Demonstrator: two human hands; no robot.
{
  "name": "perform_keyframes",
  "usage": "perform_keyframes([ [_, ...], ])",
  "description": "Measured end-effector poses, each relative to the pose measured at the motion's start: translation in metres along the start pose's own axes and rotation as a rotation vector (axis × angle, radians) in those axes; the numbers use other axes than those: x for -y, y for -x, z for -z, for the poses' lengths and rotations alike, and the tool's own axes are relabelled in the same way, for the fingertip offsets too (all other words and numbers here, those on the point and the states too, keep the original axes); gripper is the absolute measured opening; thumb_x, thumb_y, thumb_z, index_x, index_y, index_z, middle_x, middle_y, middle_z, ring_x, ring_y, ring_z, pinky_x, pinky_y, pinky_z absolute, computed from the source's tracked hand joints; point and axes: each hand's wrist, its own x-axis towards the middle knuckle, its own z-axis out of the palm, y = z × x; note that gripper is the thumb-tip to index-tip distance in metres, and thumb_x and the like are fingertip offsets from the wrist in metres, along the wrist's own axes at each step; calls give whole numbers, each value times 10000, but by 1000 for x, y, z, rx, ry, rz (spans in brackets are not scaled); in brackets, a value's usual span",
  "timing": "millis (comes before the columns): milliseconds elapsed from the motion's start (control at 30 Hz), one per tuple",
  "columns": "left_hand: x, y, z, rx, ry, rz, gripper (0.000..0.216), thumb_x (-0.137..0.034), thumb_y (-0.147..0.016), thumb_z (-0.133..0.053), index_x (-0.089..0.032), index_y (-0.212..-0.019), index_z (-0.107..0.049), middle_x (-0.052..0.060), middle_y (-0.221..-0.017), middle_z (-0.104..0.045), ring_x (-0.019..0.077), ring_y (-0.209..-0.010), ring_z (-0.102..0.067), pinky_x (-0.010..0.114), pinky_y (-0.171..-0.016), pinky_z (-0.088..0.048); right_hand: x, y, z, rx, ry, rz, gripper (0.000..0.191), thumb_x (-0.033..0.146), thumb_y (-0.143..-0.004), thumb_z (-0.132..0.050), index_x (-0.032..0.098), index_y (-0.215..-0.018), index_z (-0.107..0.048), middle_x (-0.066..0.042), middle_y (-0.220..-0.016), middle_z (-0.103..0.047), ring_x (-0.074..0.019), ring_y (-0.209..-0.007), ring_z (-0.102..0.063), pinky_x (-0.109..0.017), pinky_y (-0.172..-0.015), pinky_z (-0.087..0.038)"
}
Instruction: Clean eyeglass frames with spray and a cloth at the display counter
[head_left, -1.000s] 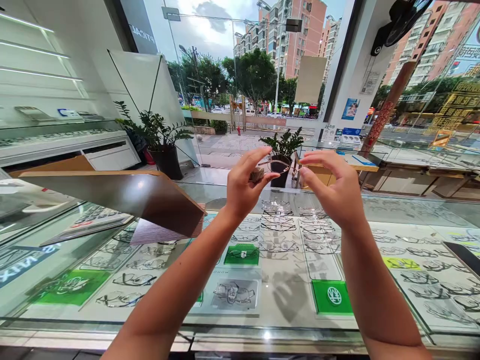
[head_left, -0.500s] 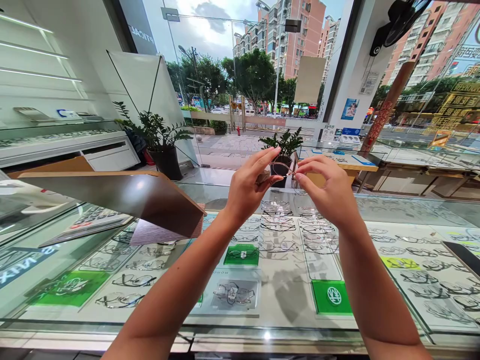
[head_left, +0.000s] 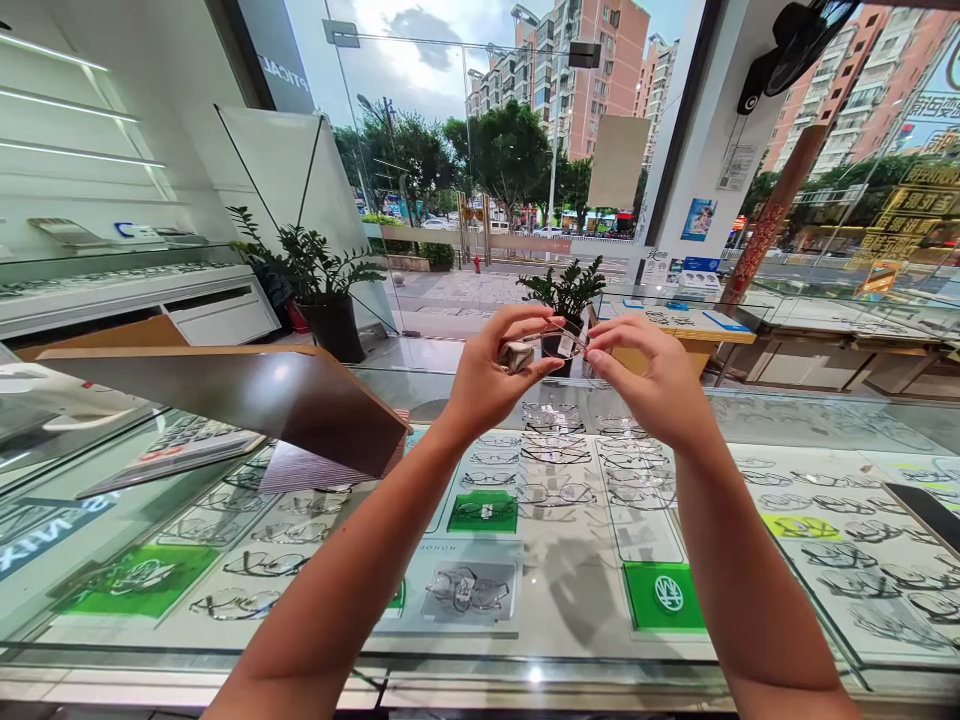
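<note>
A pair of thin-rimmed glasses (head_left: 568,341) is held up above the counter between my two hands. My left hand (head_left: 501,368) pinches one side of it between thumb and fingers, and a crumpled greyish cloth (head_left: 515,356) is tucked in that palm. On the other side, my right hand (head_left: 646,372) grips the frame near the hinge with thumb and fingertips. A small pale label shows on the lens. Part of the frame is hidden behind my fingers.
Below my arms is a glass display counter (head_left: 559,605) with rows of glasses inside. A brown board-like panel (head_left: 225,395) and a calculator (head_left: 176,450) are on the left. A dark phone (head_left: 926,515) lies at the right. Potted plants (head_left: 337,325) stand beyond the counter.
My left hand has turned and its fingers have lowered onto the rim, showing more of the cloth. The glasses have tilted, bringing the label into view. My right hand has barely shifted.
</note>
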Motion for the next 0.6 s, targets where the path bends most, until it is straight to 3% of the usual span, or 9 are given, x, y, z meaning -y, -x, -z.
perform_keyframes([
  [200, -5, -1, 6, 42, 48, 44, 485, -401, -864, -905, -249, -1232, -630, 111, -1231, -818, 246, -1110, -811, 321, -850, -674, -4, -2, 5, 125, -240, -166, 144, 379, -939, -766, 254, -866, -767, -80, -1258, -797, -278, -1202, -715, -514, -1122, -491],
  [300, -4, -1, 6, 73, 57, 47, 496, -416, -869, -897, -243, -1243, -621, 112, -1203, -824, 233, -1020, -821, 296, -743, -655, -7, -3, 6, 217, -397, -283, 190, 443, -911, -804, 254, -905, -785, -72, -1149, -826, -249, -1056, -740, -468, -1010, -551],
  [400, -5, 0, 4, 54, 6, 14, 541, -439, -887, -876, -240, -1317, -614, 122, -1251, -808, 212, -998, -809, 260, -670, -602, -11, -4, 5, 203, -463, -328, 235, 468, -862, -848, 246, -926, -805, -67, -1055, -838, -229, -967, -740, -435, -948, -573],
  [500, -11, 2, 0, -147, -181, -62, 486, -399, -937, -820, -255, -1359, -626, 96, -1279, -787, 160, -927, -771, 254, -678, -568, -15, -4, 2, 88, -433, -304, 238, 450, -851, -845, 229, -936, -816, -78, -1043, -844, -226, -938, -750, -436, -920, -588],
  [600, -21, 6, -7, -384, -354, -122, 218, -331, -981, -747, -232, -1172, -711, 40, -1053, -793, 130, -797, -701, 273, -700, -548, -14, -4, -1, -34, -292, -274, 202, 408, -878, -801, 211, -919, -816, -84, -980, -842, -229, -893, -755, -437, -872, -593],
])
